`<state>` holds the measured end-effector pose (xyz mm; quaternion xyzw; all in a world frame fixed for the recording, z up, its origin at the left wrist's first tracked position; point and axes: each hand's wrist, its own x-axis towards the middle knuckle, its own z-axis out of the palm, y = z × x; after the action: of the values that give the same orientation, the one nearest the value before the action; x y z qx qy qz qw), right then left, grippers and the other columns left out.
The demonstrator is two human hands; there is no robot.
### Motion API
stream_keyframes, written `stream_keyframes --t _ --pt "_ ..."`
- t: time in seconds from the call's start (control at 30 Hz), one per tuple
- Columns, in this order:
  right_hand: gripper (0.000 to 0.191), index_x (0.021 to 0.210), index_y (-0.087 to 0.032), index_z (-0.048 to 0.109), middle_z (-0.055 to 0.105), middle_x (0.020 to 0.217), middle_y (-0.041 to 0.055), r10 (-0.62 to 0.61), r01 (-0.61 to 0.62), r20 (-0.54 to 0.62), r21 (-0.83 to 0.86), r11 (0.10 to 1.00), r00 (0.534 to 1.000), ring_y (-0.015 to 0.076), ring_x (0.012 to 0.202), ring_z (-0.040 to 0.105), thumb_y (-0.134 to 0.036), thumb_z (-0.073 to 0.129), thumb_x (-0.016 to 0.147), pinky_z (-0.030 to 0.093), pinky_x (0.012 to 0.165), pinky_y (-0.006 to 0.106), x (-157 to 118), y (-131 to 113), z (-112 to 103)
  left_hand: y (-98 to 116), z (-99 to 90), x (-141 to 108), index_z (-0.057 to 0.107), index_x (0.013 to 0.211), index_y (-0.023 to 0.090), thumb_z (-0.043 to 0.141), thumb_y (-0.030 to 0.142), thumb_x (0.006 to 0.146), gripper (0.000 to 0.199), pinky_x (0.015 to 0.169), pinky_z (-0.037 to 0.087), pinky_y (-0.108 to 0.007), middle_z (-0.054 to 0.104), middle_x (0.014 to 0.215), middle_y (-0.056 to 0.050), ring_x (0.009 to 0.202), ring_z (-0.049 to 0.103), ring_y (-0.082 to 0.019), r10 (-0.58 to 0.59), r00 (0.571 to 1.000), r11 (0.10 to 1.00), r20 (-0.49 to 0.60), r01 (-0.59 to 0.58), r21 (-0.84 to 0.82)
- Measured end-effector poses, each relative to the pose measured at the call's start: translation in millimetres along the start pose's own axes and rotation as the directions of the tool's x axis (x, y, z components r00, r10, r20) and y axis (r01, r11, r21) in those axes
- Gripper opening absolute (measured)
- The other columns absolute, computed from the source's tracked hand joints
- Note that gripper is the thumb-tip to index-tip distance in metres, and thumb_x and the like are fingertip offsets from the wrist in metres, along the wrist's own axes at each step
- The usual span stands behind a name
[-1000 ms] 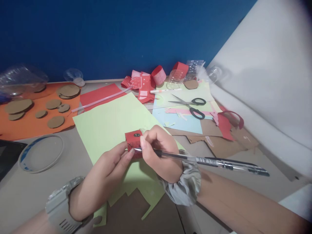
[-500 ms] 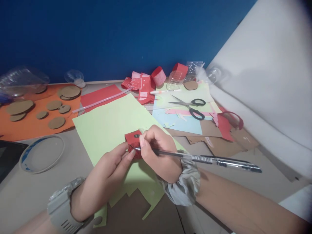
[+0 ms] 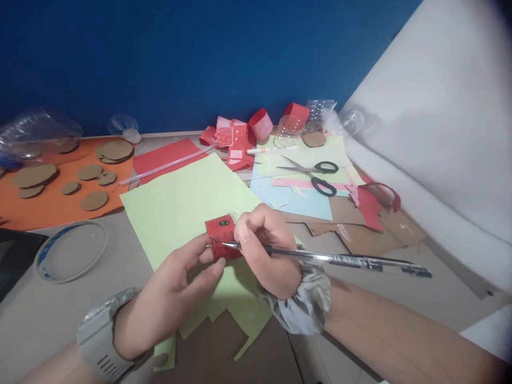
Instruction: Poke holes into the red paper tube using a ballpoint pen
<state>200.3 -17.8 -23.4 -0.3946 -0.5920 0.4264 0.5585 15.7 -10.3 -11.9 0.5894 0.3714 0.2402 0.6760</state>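
A small red paper piece (image 3: 221,232) with black pen marks and a dark oval eye shape is held over the pale green sheet (image 3: 192,186). My left hand (image 3: 182,277) grips its left edge; the fingers reach behind it and the thumb is at its lower edge. In my right hand (image 3: 268,245) is a clear-barrelled ballpoint pen (image 3: 344,260), its tip at the marked red surface. The right fingers also rest by the red piece's right side. Its back is hidden.
Black-handled scissors (image 3: 310,170) lie on coloured paper at the right. Cardboard discs (image 3: 94,200) sit on an orange sheet (image 3: 24,210) at the left, near a tape-like ring (image 3: 72,253). Red paper loops (image 3: 261,125) and clear plastic cups stand along the blue wall.
My left thumb has shifted down from the front of the red piece, baring more of its marked surface. My right hand and pen have moved slightly right.
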Motion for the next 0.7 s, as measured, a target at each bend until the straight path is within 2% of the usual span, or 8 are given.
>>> stream_keyframes --t 0.13,0.2,0.37,0.53,0.7 --pt "0.028 0.077 -0.025 0.043 0.042 0.066 -0.0065 0.005 -0.005 0.009 -0.003 1.000 1.000 0.0123 0.055 0.037 -0.028 0.054 0.102 0.031 0.054 0.029 0.5 -1.8 0.6 3.8 0.1 0.7 0.061 0.145 0.027 0.054 0.041 0.108 0.040 0.108 0.047 -0.026 0.072 0.139 -0.004 0.128 0.064 -0.023 -0.009 1.000 0.999 -0.009 0.009 -0.035" --pt "0.028 0.077 -0.025 0.043 0.042 0.066 -0.0064 0.033 -0.033 0.016 -0.002 0.999 0.999 0.0125 0.056 0.037 -0.029 0.055 0.102 0.032 0.054 0.029 0.4 -2.7 0.4 4.0 0.2 0.7 0.062 0.144 0.025 0.053 0.042 0.108 0.041 0.106 0.048 -0.025 0.074 0.136 -0.004 0.125 0.065 -0.023 0.002 1.000 1.000 -0.019 -0.002 0.009" --pt "0.028 0.077 -0.026 0.042 0.043 0.065 -0.0067 0.074 -0.070 0.064 -0.066 0.995 0.995 0.0130 0.056 0.039 -0.025 0.059 0.099 0.035 0.054 0.029 -0.7 -6.4 -0.7 3.3 0.5 -1.1 0.058 0.144 0.019 0.048 0.040 0.109 0.042 0.092 0.053 -0.022 0.079 0.122 -0.005 0.100 0.071 -0.019 -0.005 0.997 0.987 -0.072 0.016 0.159" --pt "0.028 0.076 -0.026 0.042 0.044 0.063 -0.0073 0.069 -0.064 0.039 -0.133 0.989 0.997 0.0122 0.055 0.040 -0.022 0.061 0.097 0.035 0.053 0.027 -0.8 -8.9 0.4 4.2 1.8 0.0 0.058 0.143 0.019 0.049 0.041 0.108 0.042 0.104 0.049 -0.024 0.076 0.131 -0.007 0.113 0.070 -0.021 0.018 0.996 0.982 -0.086 -0.002 0.189" --pt "0.029 0.075 -0.025 0.041 0.042 0.062 -0.0079 0.056 -0.050 0.028 -0.183 0.982 0.998 0.0109 0.053 0.039 -0.020 0.061 0.095 0.034 0.050 0.026 0.3 -9.6 1.0 5.1 2.3 2.2 0.059 0.141 0.018 0.047 0.039 0.107 0.042 0.099 0.053 -0.024 0.079 0.123 -0.007 0.108 0.073 -0.021 0.015 0.996 0.971 -0.085 0.005 0.241"
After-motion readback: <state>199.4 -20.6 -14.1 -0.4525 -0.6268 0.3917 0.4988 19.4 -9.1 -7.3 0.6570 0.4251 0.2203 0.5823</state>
